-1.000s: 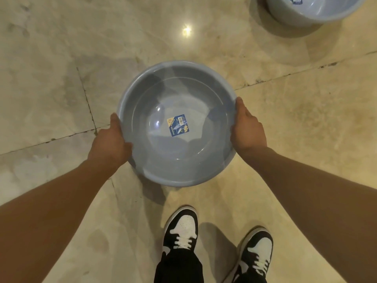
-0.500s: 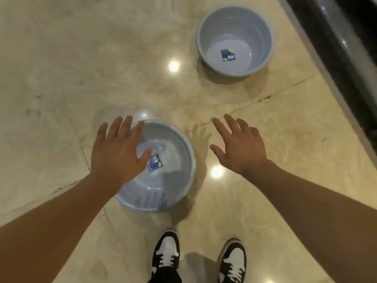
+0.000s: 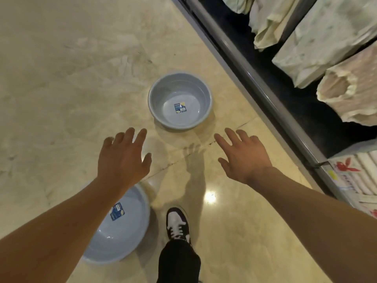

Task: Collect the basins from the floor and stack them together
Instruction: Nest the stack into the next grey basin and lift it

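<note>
A grey-blue basin (image 3: 180,102) with a blue label inside stands upright on the marble floor ahead of me. A second, like basin (image 3: 122,227) rests on the floor at the lower left, partly hidden under my left forearm. My left hand (image 3: 122,158) hovers open, fingers spread, above the floor between the two basins. My right hand (image 3: 243,158) is open too, fingers spread, to the right of and short of the far basin. Neither hand touches a basin.
A dark metal shelf edge (image 3: 255,86) runs diagonally along the right, holding wrapped bundles (image 3: 318,37) and packaged goods (image 3: 355,174). My shoe (image 3: 177,223) and dark trouser leg are at the bottom centre. Beige marble floor (image 3: 71,78) spreads to the left.
Both hands let go of the near basin, which now sits on the floor at lower left. The view has moved forward toward the far basin, and both open hands reach ahead.
</note>
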Demonstrator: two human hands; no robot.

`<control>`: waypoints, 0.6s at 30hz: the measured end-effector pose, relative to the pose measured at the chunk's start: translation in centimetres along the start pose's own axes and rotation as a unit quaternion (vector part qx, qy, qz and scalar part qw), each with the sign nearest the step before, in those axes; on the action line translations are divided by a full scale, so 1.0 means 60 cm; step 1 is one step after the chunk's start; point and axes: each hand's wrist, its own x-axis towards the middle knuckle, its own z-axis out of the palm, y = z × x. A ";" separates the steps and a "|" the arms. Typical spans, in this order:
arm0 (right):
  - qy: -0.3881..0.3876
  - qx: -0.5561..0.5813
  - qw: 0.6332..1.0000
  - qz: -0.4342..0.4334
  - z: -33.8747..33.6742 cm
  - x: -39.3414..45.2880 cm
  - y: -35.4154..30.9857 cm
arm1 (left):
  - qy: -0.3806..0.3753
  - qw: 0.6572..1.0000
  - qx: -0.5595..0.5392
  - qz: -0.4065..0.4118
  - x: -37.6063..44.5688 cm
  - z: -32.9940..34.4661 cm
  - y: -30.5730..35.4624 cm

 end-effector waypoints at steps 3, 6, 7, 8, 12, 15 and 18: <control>0.011 -0.001 1.000 -0.004 0.013 0.063 0.034 | -0.012 1.000 -0.018 -0.012 0.064 0.036 0.019; 0.009 -0.007 1.000 -0.009 0.039 0.139 0.059 | -0.014 0.999 -0.026 -0.014 0.136 0.082 0.022; 0.003 -0.012 1.000 -0.016 0.049 0.165 0.065 | -0.021 0.999 -0.031 -0.021 0.157 0.098 0.019; -0.005 -0.017 0.999 -0.027 0.061 0.188 0.070 | -0.034 0.999 -0.032 -0.028 0.176 0.116 0.015; -0.036 -0.032 0.998 -0.040 0.120 0.254 0.083 | -0.060 0.997 -0.020 -0.050 0.230 0.188 0.004; -0.041 -0.031 0.998 -0.044 0.164 0.305 0.095 | -0.076 0.994 -0.011 -0.074 0.265 0.241 -0.001; -0.039 -0.013 0.998 -0.038 0.202 0.364 0.114 | -0.090 0.990 -0.007 -0.107 0.297 0.289 0.005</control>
